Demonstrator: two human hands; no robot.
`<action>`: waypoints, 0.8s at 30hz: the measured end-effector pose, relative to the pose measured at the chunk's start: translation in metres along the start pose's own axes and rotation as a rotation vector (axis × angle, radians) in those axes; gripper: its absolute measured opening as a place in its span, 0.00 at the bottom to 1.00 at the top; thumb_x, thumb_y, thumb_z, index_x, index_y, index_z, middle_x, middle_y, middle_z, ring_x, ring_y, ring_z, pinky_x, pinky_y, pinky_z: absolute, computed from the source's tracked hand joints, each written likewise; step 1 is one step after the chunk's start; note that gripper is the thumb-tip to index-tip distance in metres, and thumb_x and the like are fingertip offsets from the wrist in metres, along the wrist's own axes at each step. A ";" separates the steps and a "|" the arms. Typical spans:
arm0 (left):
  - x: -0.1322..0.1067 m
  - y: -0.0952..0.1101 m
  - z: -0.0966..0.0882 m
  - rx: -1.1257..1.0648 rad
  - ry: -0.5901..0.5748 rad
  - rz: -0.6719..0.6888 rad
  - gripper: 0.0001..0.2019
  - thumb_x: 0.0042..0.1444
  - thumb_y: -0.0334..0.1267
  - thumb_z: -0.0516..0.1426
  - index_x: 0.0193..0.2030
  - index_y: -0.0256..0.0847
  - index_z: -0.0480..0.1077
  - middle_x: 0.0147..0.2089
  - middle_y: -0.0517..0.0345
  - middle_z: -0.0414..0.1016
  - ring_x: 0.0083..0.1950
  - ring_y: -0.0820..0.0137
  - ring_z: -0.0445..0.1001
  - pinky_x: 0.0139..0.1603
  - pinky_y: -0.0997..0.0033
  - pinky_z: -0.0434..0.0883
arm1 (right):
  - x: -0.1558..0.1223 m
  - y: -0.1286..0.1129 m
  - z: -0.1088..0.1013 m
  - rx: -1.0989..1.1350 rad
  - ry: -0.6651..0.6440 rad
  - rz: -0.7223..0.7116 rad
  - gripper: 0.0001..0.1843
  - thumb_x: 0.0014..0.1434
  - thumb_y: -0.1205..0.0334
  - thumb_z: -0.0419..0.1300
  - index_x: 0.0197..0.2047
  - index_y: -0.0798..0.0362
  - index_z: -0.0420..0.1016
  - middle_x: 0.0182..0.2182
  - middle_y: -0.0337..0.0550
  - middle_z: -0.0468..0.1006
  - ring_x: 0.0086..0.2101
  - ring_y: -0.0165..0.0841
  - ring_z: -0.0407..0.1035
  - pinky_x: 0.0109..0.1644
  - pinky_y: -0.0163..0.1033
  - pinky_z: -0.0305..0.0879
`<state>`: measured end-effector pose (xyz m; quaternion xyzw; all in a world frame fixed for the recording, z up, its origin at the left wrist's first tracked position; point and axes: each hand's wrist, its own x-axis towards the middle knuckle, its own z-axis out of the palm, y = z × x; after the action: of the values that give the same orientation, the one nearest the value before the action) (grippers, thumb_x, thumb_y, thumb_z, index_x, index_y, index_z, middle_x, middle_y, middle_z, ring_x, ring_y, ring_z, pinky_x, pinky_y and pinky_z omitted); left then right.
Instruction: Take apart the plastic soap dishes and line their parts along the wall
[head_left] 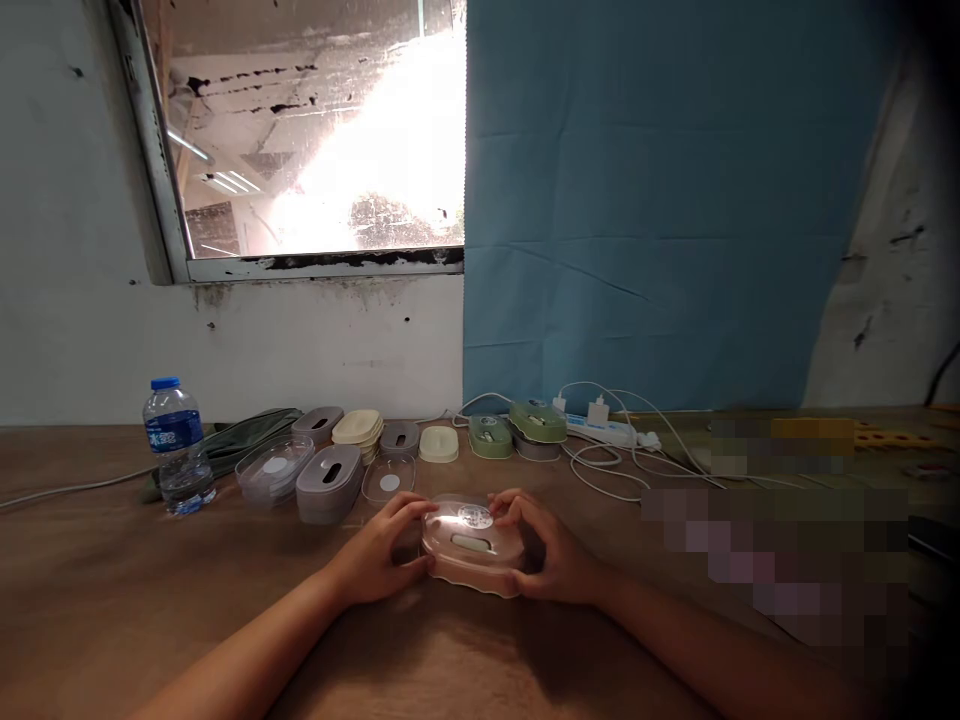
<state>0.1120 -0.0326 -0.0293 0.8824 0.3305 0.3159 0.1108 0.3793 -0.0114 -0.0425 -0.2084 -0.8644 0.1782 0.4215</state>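
A pink oval plastic box [480, 578] with a long slot in its top is held just above the brown table. A clear cover with a round printed sticker [475, 516] lies over it and catches a bright glare. My left hand [386, 548] grips its left side, thumb low and fingers at the upper edge. On the opposite side, my right hand [555, 548] holds it the same way, with fingertips near the sticker. A pale strip shows along the box's bottom edge. Whether the box touches the table underneath is hidden.
Behind stand grey slotted boxes [328, 490], cream lids [358, 428], clear covers [274, 468] and green boxes [491, 437]. A water bottle [177, 445] stands at left. White cables and a power strip [600, 430] lie at back right; a blurred patch covers the far right.
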 end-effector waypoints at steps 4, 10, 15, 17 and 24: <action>0.001 0.000 0.009 -0.144 0.050 -0.008 0.28 0.48 0.36 0.58 0.56 0.43 0.55 0.57 0.48 0.55 0.54 0.66 0.63 0.53 0.65 0.67 | 0.000 0.011 0.000 0.163 0.124 0.054 0.17 0.44 0.55 0.62 0.36 0.51 0.64 0.40 0.45 0.67 0.45 0.40 0.64 0.49 0.44 0.61; -0.002 -0.002 0.004 0.074 0.148 0.077 0.28 0.54 0.33 0.53 0.60 0.42 0.48 0.61 0.44 0.50 0.53 0.66 0.65 0.55 0.60 0.65 | 0.006 0.019 -0.007 0.256 0.545 0.289 0.17 0.48 0.52 0.63 0.40 0.49 0.70 0.44 0.45 0.71 0.47 0.39 0.65 0.52 0.44 0.62; -0.003 0.006 -0.006 0.524 0.176 0.460 0.20 0.56 0.29 0.51 0.56 0.43 0.59 0.58 0.53 0.62 0.61 0.68 0.57 0.62 0.64 0.56 | 0.015 0.002 -0.019 0.475 0.586 0.487 0.20 0.47 0.44 0.62 0.36 0.51 0.73 0.40 0.46 0.76 0.41 0.42 0.71 0.40 0.46 0.71; -0.003 0.010 -0.007 0.645 0.174 0.612 0.19 0.56 0.29 0.52 0.55 0.43 0.61 0.57 0.58 0.65 0.62 0.69 0.56 0.64 0.66 0.52 | 0.019 -0.005 -0.022 0.560 0.493 0.622 0.22 0.46 0.42 0.61 0.34 0.53 0.74 0.38 0.48 0.76 0.36 0.43 0.73 0.31 0.43 0.73; -0.002 0.009 -0.011 0.782 0.073 0.735 0.16 0.59 0.30 0.49 0.54 0.43 0.62 0.54 0.58 0.69 0.59 0.69 0.61 0.62 0.65 0.57 | 0.021 -0.014 -0.020 0.590 0.339 0.848 0.21 0.46 0.44 0.61 0.29 0.56 0.76 0.25 0.45 0.77 0.18 0.32 0.70 0.12 0.31 0.61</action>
<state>0.1086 -0.0411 -0.0185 0.9039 0.0963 0.2176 -0.3553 0.3812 -0.0102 -0.0103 -0.4374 -0.5376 0.5317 0.4868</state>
